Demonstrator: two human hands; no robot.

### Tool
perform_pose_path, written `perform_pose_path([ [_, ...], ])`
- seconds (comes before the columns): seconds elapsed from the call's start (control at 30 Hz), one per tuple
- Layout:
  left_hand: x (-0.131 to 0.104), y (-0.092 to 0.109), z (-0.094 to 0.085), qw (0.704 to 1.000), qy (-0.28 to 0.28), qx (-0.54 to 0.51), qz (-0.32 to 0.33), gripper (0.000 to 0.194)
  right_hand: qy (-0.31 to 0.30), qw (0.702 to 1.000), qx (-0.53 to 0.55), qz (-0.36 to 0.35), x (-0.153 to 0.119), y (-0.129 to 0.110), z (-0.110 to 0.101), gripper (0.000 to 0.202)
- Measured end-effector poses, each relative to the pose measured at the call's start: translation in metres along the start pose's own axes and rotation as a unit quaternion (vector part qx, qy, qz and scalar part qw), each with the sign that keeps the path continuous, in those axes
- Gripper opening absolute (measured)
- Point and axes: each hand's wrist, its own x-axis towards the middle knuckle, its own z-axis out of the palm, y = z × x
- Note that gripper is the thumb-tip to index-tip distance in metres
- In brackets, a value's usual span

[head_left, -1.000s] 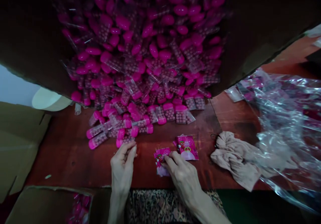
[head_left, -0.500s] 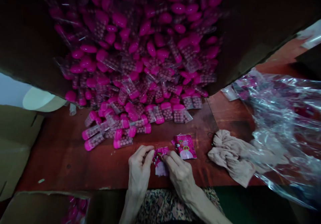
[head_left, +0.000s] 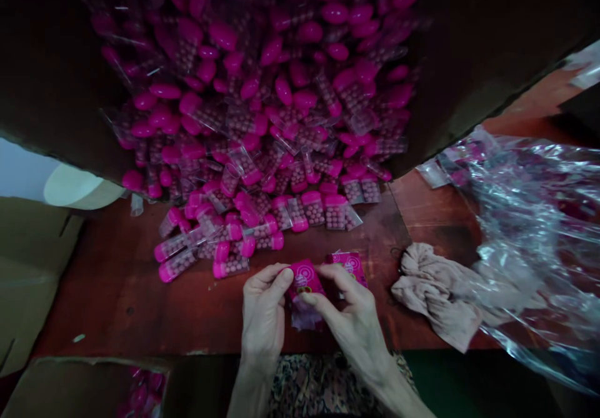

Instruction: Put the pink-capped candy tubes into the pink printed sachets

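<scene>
Between my hands is a small pink printed packet (head_left: 305, 280) with a paler lower part, just above the table. My left hand (head_left: 265, 308) pinches its upper left edge with thumb and fingers. My right hand (head_left: 354, 318) has its thumb on the packet's front and its fingers behind the right side. Partly covered by my right hand, another pink printed packet (head_left: 355, 265) lies on the table. Beyond my hands lie several clear tubes (head_left: 229, 265) with pink caps and small round balls inside.
A large heap of pink-capped tubes (head_left: 281, 118) spills from a dark box onto the red-brown table (head_left: 154, 318). To the right lie a crumpled beige cloth (head_left: 435, 293) and clear plastic film (head_left: 525, 218). A pale round container (head_left: 79, 187) stands left. Lower left is a cardboard box (head_left: 70, 393).
The packet in my hands has been raised slightly and its printed front shows more fully. My right hand has opened wider and shifted right, now overlapping the packet on the table.
</scene>
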Motion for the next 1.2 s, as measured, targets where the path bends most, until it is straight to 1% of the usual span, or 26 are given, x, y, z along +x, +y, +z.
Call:
perform_pose_path([
  [0.03, 0.000, 0.000, 0.001, 1.000, 0.003, -0.006, 0.004, 0.016, -0.040, 0.998, 0.032, 0.026, 0.001, -0.003, 0.000, 0.012],
  [0.07, 0.000, 0.001, 0.002, 1.000, 0.006, -0.009, 0.012, 0.016, -0.067, 0.995, 0.055, 0.043, 0.002, -0.006, 0.001, 0.015],
  [0.1, -0.001, 0.002, 0.002, 1.000, 0.010, -0.012, 0.020, 0.016, -0.075, 0.994, 0.063, 0.047, 0.003, -0.008, 0.002, 0.021],
  [0.13, -0.001, 0.002, 0.003, 0.999, 0.015, -0.015, 0.026, 0.016, -0.063, 0.996, 0.057, 0.040, 0.003, -0.009, 0.002, 0.025],
  [0.17, -0.001, 0.003, 0.003, 0.999, 0.021, -0.020, 0.031, 0.017, -0.041, 0.998, 0.040, 0.020, 0.003, -0.010, 0.003, 0.027],
  [0.23, -0.002, 0.003, 0.002, 0.998, 0.029, -0.027, 0.039, 0.018, -0.009, 0.999, 0.003, -0.042, 0.002, -0.009, 0.005, 0.028],
  [0.33, -0.003, 0.004, 0.000, 0.999, 0.000, -0.021, 0.035, 0.016, -0.004, 0.993, -0.016, -0.116, 0.001, -0.006, 0.006, 0.029],
  [0.4, -0.002, 0.003, -0.001, 0.999, -0.013, -0.024, 0.020, 0.019, -0.010, 0.991, -0.014, -0.130, 0.001, -0.005, 0.006, 0.031],
  [0.5, -0.001, 0.000, -0.002, 0.999, 0.004, -0.041, -0.020, 0.023, -0.025, 0.994, -0.004, -0.102, 0.002, -0.005, 0.003, 0.036],
  [0.57, 0.000, 0.000, -0.002, 0.998, 0.020, -0.044, -0.030, 0.024, -0.050, 0.996, 0.020, -0.066, 0.004, -0.007, 0.002, 0.032],
  [0.6, 0.001, 0.001, -0.002, 0.999, 0.023, -0.042, -0.022, 0.025, -0.067, 0.996, 0.037, -0.041, 0.004, -0.008, 0.003, 0.029],
  [0.67, 0.001, 0.003, -0.002, 0.999, 0.023, -0.037, 0.017, 0.024, -0.100, 0.992, 0.074, 0.020, 0.004, -0.010, 0.004, 0.025],
  [0.73, 0.002, 0.005, -0.003, 0.998, 0.015, -0.034, 0.055, 0.024, -0.118, 0.984, 0.105, 0.079, 0.003, -0.011, 0.007, 0.024],
  [0.8, 0.002, 0.006, -0.005, 0.997, 0.014, -0.035, 0.060, 0.023, -0.123, 0.980, 0.120, 0.101, 0.003, -0.011, 0.009, 0.024],
  [0.9, 0.003, 0.005, -0.009, 0.998, 0.020, -0.053, 0.010, 0.022, -0.105, 0.984, 0.109, 0.098, 0.006, -0.010, 0.009, 0.015],
  [1.0, 0.006, 0.004, -0.013, 0.996, 0.017, -0.079, -0.030, 0.022, -0.088, 0.991, 0.077, 0.070, 0.012, -0.009, 0.008, 0.013],
  [1.1, 0.008, 0.004, -0.016, 0.994, 0.011, -0.100, -0.036, 0.020, -0.069, 0.997, 0.017, 0.018, 0.018, -0.009, 0.012, 0.013],
  [1.2, 0.011, 0.007, -0.017, 0.994, -0.009, -0.103, -0.031, 0.027, -0.074, 0.997, -0.012, -0.016, 0.023, -0.009, 0.017, 0.015],
])
